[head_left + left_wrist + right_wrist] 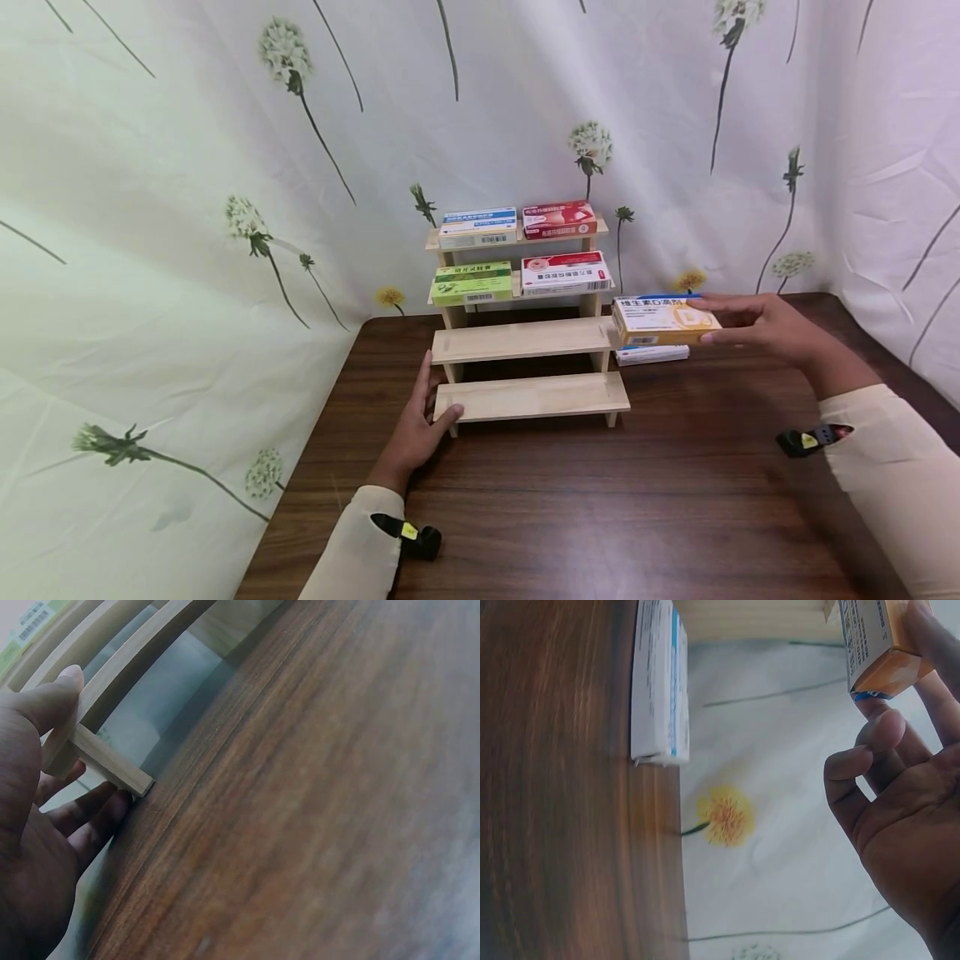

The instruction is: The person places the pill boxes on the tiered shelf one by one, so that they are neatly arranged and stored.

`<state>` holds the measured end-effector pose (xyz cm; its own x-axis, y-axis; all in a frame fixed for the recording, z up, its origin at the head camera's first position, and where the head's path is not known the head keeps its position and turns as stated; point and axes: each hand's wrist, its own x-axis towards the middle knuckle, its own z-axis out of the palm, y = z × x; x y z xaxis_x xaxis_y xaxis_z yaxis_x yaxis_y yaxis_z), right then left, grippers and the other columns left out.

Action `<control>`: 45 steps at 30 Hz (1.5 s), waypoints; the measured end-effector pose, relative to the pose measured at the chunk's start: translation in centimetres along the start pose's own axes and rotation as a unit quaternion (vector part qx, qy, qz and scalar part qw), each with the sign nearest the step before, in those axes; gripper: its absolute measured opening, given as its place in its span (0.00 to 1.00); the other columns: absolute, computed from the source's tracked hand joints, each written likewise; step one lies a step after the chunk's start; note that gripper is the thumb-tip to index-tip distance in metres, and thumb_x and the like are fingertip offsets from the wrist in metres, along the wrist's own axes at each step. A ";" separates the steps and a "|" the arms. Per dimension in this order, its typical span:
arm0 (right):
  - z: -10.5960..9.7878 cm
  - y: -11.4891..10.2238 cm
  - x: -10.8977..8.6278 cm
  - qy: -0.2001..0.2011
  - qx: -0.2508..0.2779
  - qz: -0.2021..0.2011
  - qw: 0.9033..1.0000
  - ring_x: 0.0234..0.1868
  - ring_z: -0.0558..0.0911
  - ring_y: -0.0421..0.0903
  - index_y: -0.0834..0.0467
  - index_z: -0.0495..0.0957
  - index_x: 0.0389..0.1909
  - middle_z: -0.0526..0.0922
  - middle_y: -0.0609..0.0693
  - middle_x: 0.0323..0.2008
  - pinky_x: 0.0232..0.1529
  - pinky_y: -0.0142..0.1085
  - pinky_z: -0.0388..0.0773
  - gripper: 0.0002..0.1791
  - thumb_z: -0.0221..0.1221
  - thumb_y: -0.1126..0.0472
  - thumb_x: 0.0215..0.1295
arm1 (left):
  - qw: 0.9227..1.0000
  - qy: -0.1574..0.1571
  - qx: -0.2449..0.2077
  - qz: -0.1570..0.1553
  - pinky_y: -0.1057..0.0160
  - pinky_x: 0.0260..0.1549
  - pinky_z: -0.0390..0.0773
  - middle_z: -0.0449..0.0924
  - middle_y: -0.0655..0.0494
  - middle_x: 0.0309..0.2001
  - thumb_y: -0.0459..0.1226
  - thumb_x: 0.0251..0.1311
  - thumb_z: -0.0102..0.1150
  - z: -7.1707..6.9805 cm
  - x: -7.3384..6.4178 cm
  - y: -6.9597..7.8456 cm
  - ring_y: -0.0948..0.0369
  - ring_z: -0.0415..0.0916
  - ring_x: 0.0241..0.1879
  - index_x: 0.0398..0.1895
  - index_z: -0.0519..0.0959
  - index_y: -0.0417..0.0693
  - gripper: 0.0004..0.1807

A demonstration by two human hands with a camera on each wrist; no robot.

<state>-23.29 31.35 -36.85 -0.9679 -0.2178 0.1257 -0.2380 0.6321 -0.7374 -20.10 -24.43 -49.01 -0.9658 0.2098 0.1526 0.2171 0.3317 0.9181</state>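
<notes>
My right hand [776,333] pinches a yellow-and-white medicine box [652,325] by its right end, thumb at the front and fingers behind. The box is level, at the right end of the stand's second-lowest step, overlapping it in the head view. In the right wrist view, the box's orange end [889,671] shows between thumb and fingers. My left hand [416,429] grips the left end of the lowest step of a wooden stepped stand [525,398]. Its thumb lies on top of the board and its other fingers are by the stand's leg [112,761].
A blue-and-white box [478,227] and a red box [558,220] sit on the top step. Below them are a green box [472,283] and a white-and-red box [566,273]. Another white-and-blue box [656,682] lies on the wooden table [570,517]. Dandelion-print cloth [510,108] hangs behind.
</notes>
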 end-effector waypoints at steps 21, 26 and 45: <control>3.3 -4.4 0.9 -0.049 0.089 -0.135 0.986 0.45 0.85 0.34 0.59 0.79 0.74 0.73 0.63 0.78 0.40 0.29 0.84 0.33 0.73 0.69 0.68 | 1.000 0.002 0.004 -0.002 0.34 0.70 0.77 0.61 0.39 0.84 0.43 0.76 0.69 0.0 0.1 -0.2 0.38 0.70 0.78 0.90 0.33 0.82 0.59; 4.3 -5.3 1.3 -0.048 0.096 -0.155 0.982 0.40 0.85 0.37 0.59 0.80 0.73 0.84 0.41 0.66 0.34 0.32 0.83 0.31 0.72 0.68 0.70 | 1.000 0.003 0.001 -0.001 0.34 0.70 0.77 0.62 0.39 0.84 0.42 0.76 0.69 0.0 0.1 -0.1 0.38 0.71 0.78 0.90 0.33 0.79 0.59; 9.5 -7.6 2.6 -0.035 0.050 -0.184 0.981 0.58 0.82 0.53 0.53 0.77 0.77 0.72 0.65 0.79 0.48 0.31 0.82 0.32 0.70 0.63 0.74 | 1.000 0.002 -0.005 0.003 0.35 0.69 0.78 0.61 0.39 0.84 0.41 0.76 0.68 0.1 -0.1 0.1 0.38 0.70 0.79 0.90 0.34 0.80 0.59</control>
<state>-23.26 18.88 -37.19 -0.8089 -0.4703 0.3530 -0.5582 0.4255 -0.7123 -19.99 -24.34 -48.91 -0.9652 0.2078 0.1586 0.2204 0.3210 0.9211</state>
